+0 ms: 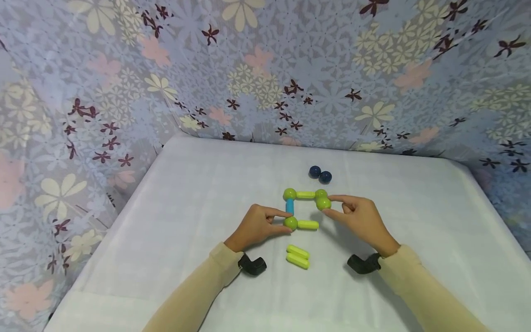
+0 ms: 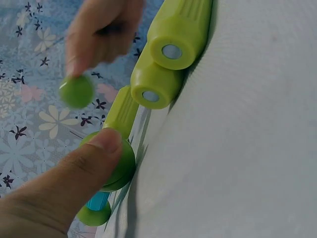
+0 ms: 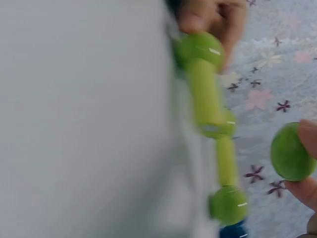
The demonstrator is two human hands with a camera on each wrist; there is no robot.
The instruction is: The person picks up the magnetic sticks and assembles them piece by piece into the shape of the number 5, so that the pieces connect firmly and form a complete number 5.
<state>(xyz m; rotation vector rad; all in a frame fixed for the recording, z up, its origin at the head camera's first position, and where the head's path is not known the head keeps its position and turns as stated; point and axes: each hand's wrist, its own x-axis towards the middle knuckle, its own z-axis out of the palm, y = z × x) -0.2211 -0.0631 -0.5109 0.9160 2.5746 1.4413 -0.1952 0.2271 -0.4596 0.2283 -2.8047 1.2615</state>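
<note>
On the white table lies a three-sided shape of balls and rods. A green ball [image 1: 290, 194] joins a yellow-green rod [image 1: 305, 195] and a blue rod [image 1: 289, 207]; another green ball [image 1: 321, 193] ends that first rod. My left hand [image 1: 259, 224] pinches the near corner ball [image 1: 291, 223], from which a yellow-green rod [image 1: 308, 224] points right with its far end free. Between thumb and fingertips, my right hand [image 1: 362, 216] holds a loose green ball [image 3: 292, 151], raised off the table in the right wrist view.
Two loose yellow-green rods [image 1: 297, 257] lie side by side nearer to me, metal discs showing in their ends. Two dark blue balls [image 1: 320, 174] sit beyond the shape. A flowered cloth [image 1: 265, 69] hangs behind the white table [image 1: 199, 184].
</note>
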